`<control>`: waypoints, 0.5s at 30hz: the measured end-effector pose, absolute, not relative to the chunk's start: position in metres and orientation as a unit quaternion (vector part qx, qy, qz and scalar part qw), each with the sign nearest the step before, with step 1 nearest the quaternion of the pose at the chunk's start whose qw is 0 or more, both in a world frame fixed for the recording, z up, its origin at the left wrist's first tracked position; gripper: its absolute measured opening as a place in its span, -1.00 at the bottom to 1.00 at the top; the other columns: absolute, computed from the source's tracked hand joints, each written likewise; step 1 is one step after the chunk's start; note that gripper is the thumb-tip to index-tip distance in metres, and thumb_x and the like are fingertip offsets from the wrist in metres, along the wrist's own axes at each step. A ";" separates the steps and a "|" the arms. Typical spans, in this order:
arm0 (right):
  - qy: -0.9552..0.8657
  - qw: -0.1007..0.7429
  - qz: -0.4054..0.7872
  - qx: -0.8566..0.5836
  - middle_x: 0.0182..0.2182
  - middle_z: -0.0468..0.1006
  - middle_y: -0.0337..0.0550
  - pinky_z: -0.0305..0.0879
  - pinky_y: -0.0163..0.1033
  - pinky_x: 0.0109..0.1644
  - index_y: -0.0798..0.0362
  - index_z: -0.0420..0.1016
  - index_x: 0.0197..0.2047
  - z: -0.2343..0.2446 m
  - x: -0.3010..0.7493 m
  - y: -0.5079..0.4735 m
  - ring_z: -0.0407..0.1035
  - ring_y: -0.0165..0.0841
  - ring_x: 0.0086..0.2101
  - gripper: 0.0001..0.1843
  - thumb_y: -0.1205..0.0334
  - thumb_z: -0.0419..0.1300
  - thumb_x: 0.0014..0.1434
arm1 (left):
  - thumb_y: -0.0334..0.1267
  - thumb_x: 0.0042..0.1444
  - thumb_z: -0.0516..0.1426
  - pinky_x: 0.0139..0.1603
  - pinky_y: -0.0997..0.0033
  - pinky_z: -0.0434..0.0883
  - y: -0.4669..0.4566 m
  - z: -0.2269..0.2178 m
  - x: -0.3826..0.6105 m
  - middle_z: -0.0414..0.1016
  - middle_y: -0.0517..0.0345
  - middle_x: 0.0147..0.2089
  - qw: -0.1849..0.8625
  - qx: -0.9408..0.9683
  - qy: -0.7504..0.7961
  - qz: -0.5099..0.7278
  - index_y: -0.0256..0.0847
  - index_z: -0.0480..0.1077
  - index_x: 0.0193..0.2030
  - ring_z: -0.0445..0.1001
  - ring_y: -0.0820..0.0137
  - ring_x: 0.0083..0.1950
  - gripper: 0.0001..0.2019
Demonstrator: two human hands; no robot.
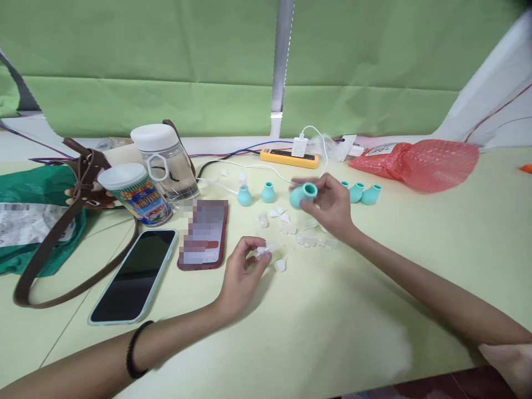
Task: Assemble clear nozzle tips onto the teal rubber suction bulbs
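Observation:
My right hand (328, 208) holds a teal rubber bulb (302, 194) a little above the table, fingers closed round it, its open mouth turned to the right. My left hand (241, 266) rests on the table and pinches a small clear plastic tip (262, 251). Several more clear tips (307, 239) lie scattered between the two hands. Other teal bulbs stand behind: two (255, 194) at the left, and others (363, 193) to the right of my right hand.
Two phones (137, 274) (204, 234) lie at the left, beside a printed cup (137, 194), a clear bottle (166, 163) and a brown-strapped bag (62, 221). A yellow power strip (288, 157) with a charger and a red bubble-wrap bag (419, 160) lie along the back.

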State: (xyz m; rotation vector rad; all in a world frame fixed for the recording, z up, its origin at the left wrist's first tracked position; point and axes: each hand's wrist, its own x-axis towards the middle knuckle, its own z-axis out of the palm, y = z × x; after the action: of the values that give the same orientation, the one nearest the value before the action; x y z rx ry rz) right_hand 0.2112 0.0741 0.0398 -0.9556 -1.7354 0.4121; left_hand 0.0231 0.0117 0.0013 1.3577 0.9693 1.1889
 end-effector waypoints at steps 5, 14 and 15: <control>-0.800 0.413 0.209 -0.382 -0.30 0.40 -0.11 0.27 -0.21 -0.29 0.01 0.17 -0.24 0.029 0.204 0.020 0.32 -0.31 -0.29 -0.74 0.32 0.11 -0.06 | -0.26 0.03 0.07 -0.36 0.48 0.32 0.005 0.002 0.023 0.30 0.13 -0.24 0.517 0.574 0.382 0.507 -0.16 0.20 -0.17 0.31 0.45 -0.30 -0.79; -0.790 0.365 0.276 -0.408 -0.46 0.31 -0.22 0.20 -0.30 -0.45 -0.01 0.19 -0.29 0.022 0.192 0.002 0.21 -0.41 -0.47 -0.79 0.33 0.07 -0.07 | -0.15 0.16 -0.15 -0.52 0.48 0.16 -0.005 -0.005 0.018 0.14 0.23 -0.49 0.482 0.660 0.371 0.441 -0.16 0.12 -0.28 0.14 0.49 -0.53 -0.84; -0.783 0.371 0.283 -0.412 -0.46 0.31 -0.22 0.19 -0.31 -0.46 -0.01 0.19 -0.29 0.021 0.191 0.001 0.21 -0.41 -0.47 -0.79 0.33 0.07 -0.07 | -0.15 0.16 -0.15 -0.53 0.48 0.14 -0.005 -0.005 0.018 0.12 0.25 -0.50 0.483 0.662 0.377 0.433 -0.16 0.11 -0.29 0.11 0.50 -0.54 -0.85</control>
State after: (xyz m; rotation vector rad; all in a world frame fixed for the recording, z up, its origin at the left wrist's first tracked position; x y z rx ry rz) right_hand 0.1915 0.0007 0.0209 -1.0565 -2.0084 0.7248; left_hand 0.0178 -0.0046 -0.0050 1.6120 0.9176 1.0542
